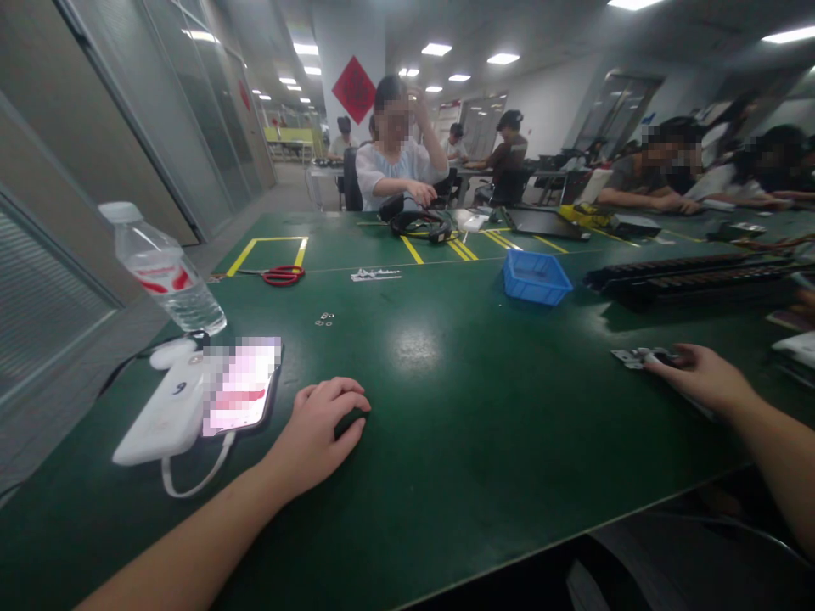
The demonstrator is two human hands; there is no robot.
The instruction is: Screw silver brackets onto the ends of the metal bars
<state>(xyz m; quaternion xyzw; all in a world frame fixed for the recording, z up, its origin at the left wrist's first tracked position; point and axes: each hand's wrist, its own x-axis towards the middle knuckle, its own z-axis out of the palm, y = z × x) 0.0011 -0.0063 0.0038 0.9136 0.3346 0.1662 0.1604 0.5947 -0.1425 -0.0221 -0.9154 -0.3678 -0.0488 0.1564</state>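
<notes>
My left hand (pixel 324 424) rests on the green tabletop with its fingers bent. A gap shows between the thumb and the fingers, and I see nothing in it. At the right, my right hand (pixel 710 378) is closed on a small flat silvery metal part (pixel 627 359), held low at the table surface. The fingers cover part of it, so its full shape is hidden. Several tiny metal rings (pixel 324 320) lie beyond my left hand. Farther back is a small pile of thin silvery strips (pixel 375 275).
Left of my left hand lie a lit phone (pixel 245 386), a white power bank (pixel 162 412) with a cable, and a water bottle (pixel 169 271). Red-handled scissors (pixel 283 275), a blue bin (pixel 536 278) and black racks (pixel 675 280) stand farther back. A person (pixel 398 161) sits opposite.
</notes>
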